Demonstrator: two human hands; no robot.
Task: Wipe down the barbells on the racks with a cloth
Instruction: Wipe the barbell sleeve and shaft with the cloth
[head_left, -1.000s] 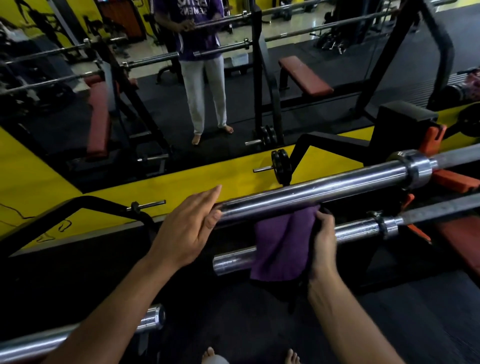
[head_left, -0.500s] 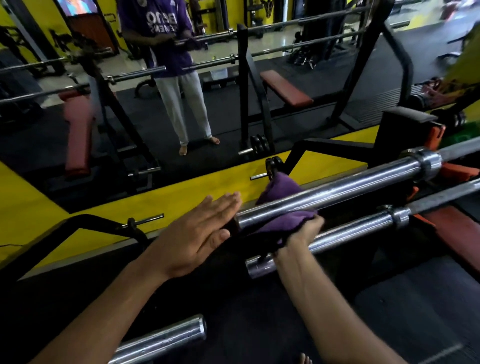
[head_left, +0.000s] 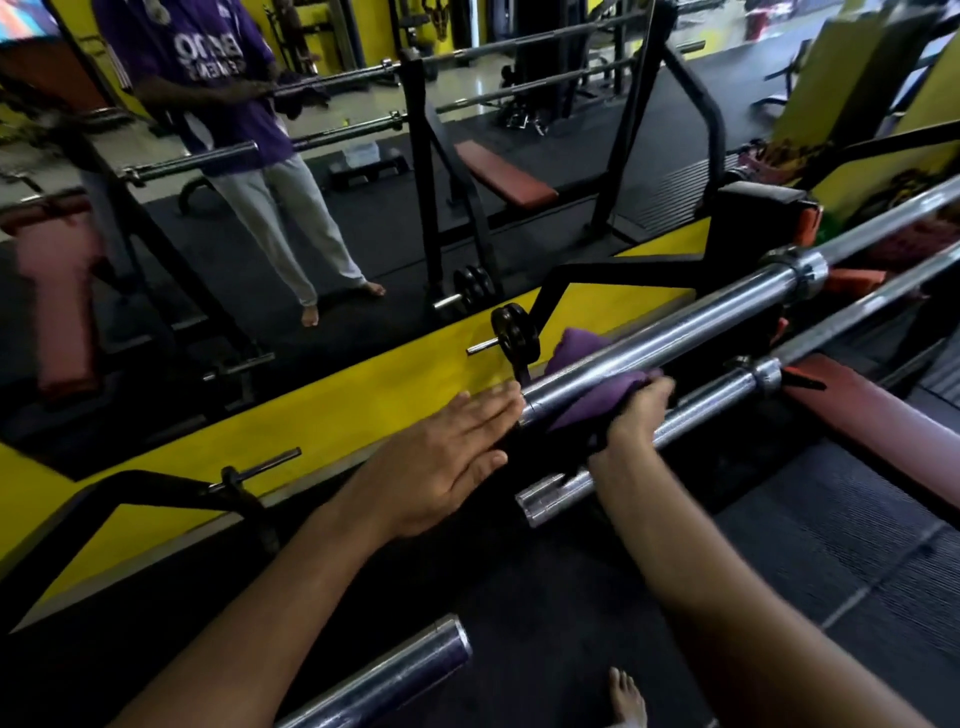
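A chrome barbell (head_left: 670, 332) lies on the rack and runs from centre to upper right. A purple cloth (head_left: 587, 387) is wrapped under and behind its sleeve near the end. My right hand (head_left: 631, 415) grips the cloth from below, against the sleeve. My left hand (head_left: 441, 462) is flat with straight fingers, its fingertips at the bar's end cap. A second, lower barbell (head_left: 696, 421) runs parallel just below. A third bar end (head_left: 395, 675) shows at the bottom.
A mirror with a yellow base (head_left: 322, 415) faces me and reflects a person in a purple shirt (head_left: 208, 67) at the bar. Small black plates (head_left: 514, 332) hang on a peg. A red bench pad (head_left: 878, 415) lies at the right. My bare foot (head_left: 628, 696) stands on the black mat.
The cloth went from hanging below the bar to wrapped round the sleeve, with my right hand gripping it from beneath. My left hand flattened out at the bar's end. The view shifted left.
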